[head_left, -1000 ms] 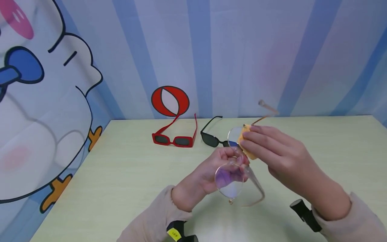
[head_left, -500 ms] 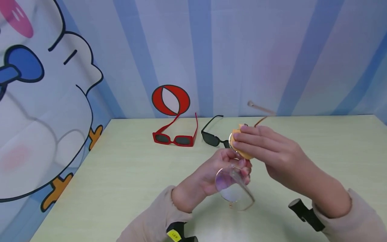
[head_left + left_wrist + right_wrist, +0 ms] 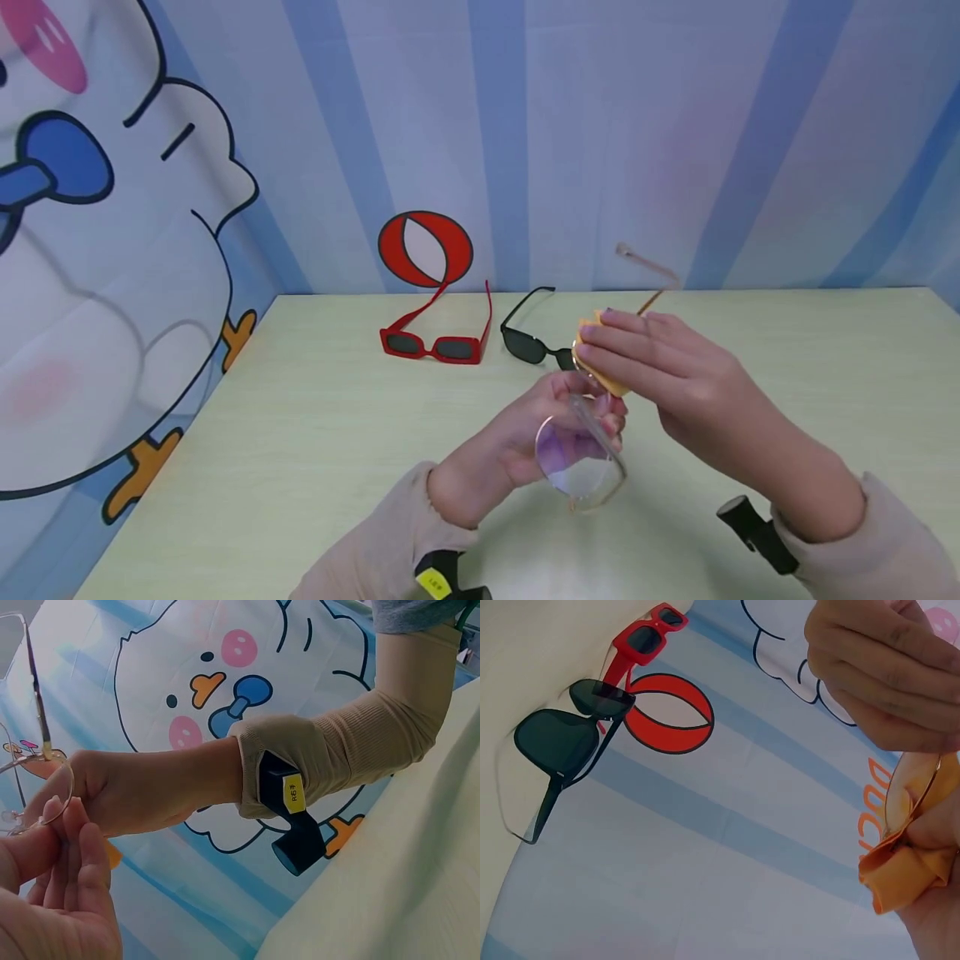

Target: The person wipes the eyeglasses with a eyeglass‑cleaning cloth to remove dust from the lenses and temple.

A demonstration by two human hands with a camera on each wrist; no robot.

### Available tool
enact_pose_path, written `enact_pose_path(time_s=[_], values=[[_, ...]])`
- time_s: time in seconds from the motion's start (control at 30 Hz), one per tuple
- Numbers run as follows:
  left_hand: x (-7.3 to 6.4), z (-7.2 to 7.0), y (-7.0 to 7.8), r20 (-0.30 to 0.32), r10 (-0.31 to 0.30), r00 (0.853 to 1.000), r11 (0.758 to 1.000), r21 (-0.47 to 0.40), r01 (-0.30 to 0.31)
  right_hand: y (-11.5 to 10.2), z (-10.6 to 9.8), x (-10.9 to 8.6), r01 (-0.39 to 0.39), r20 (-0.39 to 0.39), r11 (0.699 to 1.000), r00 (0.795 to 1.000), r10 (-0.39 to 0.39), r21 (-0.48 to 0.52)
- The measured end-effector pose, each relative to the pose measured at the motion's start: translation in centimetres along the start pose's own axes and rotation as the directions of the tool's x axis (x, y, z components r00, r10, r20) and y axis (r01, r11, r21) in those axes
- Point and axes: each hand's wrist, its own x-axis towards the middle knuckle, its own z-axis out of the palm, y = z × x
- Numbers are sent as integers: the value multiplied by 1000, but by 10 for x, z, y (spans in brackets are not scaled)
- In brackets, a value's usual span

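Observation:
A pair of round, thin gold-rimmed eyeglasses (image 3: 581,475) with clear temples is held above the table. My left hand (image 3: 536,425) pinches the frame near the bridge. A purple sheen shows on the nearer lens. My right hand (image 3: 682,358) holds an orange-yellow cloth (image 3: 907,877) folded over the farther lens, its fingers lying across the front. In the right wrist view the thumb presses the cloth from behind, around the rim. One temple sticks up beyond the right hand. In the left wrist view the cloth is mostly hidden behind the hands.
Red-framed sunglasses (image 3: 431,346) stand on the table (image 3: 330,442) behind the hands, temples unfolded. Black sunglasses (image 3: 525,343) sit to their right, partly hidden by the hands. A blue striped backdrop (image 3: 600,150) with a cartoon print rises behind the table.
My right hand and the cloth have shifted left over the farther lens, covering it. The eyeglasses have turned a little, so the near temple now crosses the nearer lens.

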Motion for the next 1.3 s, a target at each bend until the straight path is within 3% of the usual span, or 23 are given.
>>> enact_pose_path(time_s=[0.1,0.2,0.4,0.93,1.07,1.17,1.3], values=[[0,2,2,-25,-7,1000,1000,-21,7,-3,0,1,-30,42,994,998,35,-106],[-1,4,4,-60,-10,998,1000,-19,9,-4,-2,1,-46,68,990,996,55,-134],[-1,0,6,-98,22,995,1000,6,-22,-3,-5,-2,-55,58,998,997,56,-19],[1,-10,10,-32,142,989,979,150,-135,-13,-11,-8,-132,19,968,991,131,213],[0,-8,13,-46,152,987,973,184,-141,-22,-8,-5,-68,-93,975,992,89,214],[0,-6,15,-94,158,983,971,196,-138,-28,0,-4,51,-170,986,985,-24,156],[1,-4,18,-189,177,966,966,219,-134,-35,8,-8,137,-149,988,981,-124,75]])
